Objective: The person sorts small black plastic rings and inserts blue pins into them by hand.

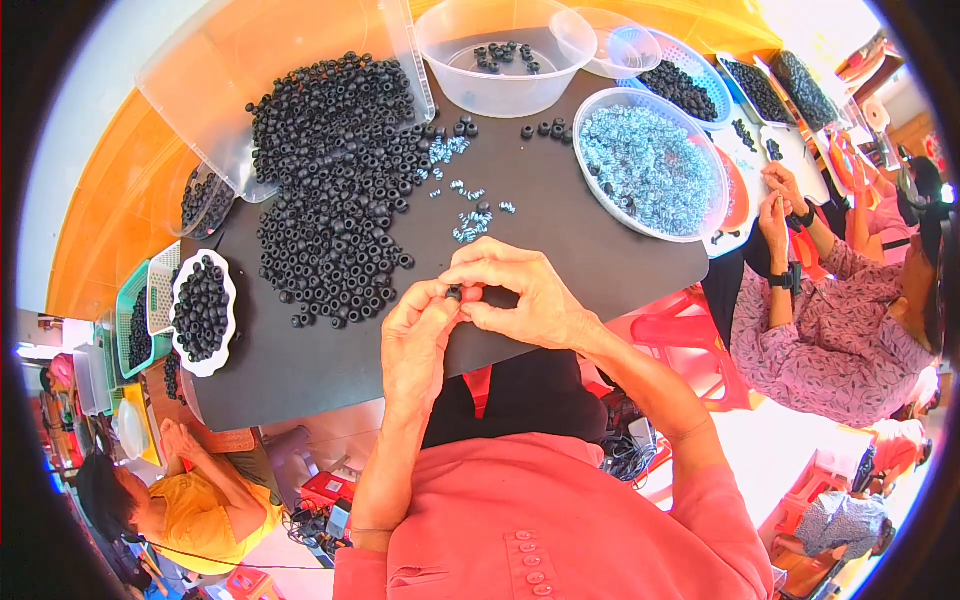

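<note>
My left hand (414, 335) and my right hand (522, 290) meet over the table's near edge. Their fingertips pinch a small black barrel-shaped plastic piece (455, 292), mostly covered by the fingers. Just beyond my hands, loose small coil springs (470, 222) lie scattered on the dark tabletop (600, 285). To the left spreads a large heap of black barrel-shaped pieces (335, 220) with round holes, spilling out of a tipped clear plastic bin (200, 130). A round clear tub (652, 165) full of coil springs stands to the right of my hands.
A clear basin (505, 75) with a few black pieces stands at the far side. A white scalloped dish (203, 312) of black pieces sits at the left edge. Co-workers sit on the right (835, 330) and lower left (205, 500). A red stool (695, 345) stands beside the table.
</note>
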`<state>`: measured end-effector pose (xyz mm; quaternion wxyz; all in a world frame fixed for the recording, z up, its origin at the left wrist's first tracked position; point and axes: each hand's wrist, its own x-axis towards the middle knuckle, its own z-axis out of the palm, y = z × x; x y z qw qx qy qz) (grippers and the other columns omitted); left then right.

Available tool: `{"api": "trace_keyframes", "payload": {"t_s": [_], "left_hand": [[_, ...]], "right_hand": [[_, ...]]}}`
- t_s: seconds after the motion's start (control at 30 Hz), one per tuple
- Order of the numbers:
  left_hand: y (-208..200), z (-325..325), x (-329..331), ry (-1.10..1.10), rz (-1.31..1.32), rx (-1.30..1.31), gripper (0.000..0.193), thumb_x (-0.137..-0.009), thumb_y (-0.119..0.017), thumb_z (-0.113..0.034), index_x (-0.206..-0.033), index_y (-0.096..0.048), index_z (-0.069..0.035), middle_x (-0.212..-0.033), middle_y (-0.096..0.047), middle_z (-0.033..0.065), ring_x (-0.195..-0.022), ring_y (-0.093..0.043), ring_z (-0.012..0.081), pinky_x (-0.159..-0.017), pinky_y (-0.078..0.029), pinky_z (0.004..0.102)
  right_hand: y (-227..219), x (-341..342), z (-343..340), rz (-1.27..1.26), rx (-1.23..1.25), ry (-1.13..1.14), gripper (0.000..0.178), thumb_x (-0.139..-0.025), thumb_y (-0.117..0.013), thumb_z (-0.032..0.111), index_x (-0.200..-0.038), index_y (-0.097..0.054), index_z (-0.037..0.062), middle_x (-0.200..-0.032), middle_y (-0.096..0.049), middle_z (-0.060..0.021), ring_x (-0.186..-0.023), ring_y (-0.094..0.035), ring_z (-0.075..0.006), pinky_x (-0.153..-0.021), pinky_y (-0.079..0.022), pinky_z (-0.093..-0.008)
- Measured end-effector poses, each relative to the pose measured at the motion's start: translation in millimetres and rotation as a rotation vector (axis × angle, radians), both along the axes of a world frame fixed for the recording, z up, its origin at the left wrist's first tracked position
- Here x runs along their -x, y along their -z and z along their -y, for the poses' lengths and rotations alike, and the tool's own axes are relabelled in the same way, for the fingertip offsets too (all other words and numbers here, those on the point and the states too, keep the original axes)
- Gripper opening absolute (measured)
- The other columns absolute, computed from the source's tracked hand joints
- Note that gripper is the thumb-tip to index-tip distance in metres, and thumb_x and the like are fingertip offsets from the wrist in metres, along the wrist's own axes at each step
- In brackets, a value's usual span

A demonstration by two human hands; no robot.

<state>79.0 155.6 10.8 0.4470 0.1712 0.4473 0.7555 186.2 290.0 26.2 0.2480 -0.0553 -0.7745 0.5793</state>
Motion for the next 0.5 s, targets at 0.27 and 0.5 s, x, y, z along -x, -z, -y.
{"api": "trace_keyframes", "payload": {"t_s": [0.27, 0.5], "left_hand": [[-1, -2, 4, 0.095, 0.127, -0.052, 0.013, -0.091, -0.055, 0.000, -0.102, -0.062, 0.000, -0.101, -0.066, 0.0093, -0.095, -0.064, 0.0180, -0.091, -0.049, 0.0334], [-4, -2, 7, 0.140, 0.099, 0.017, 0.014, -0.092, -0.053, -0.003, -0.103, -0.062, 0.002, -0.097, -0.064, 0.0060, -0.093, -0.062, 0.0151, -0.092, -0.048, 0.0326]], "right_hand": [[11, 4, 8, -0.160, -0.227, 0.174, 0.034, -0.070, -0.069, -0.005, -0.103, -0.065, 0.0015, -0.100, -0.059, -0.0106, -0.083, -0.058, -0.0228, -0.070, -0.053, -0.0338], [16, 5, 9, -0.250, -0.504, 0.240, 0.034, -0.068, -0.070, -0.002, -0.101, -0.064, 0.0036, -0.098, -0.059, -0.0103, -0.082, -0.055, -0.0269, -0.072, -0.047, -0.0370]]}}
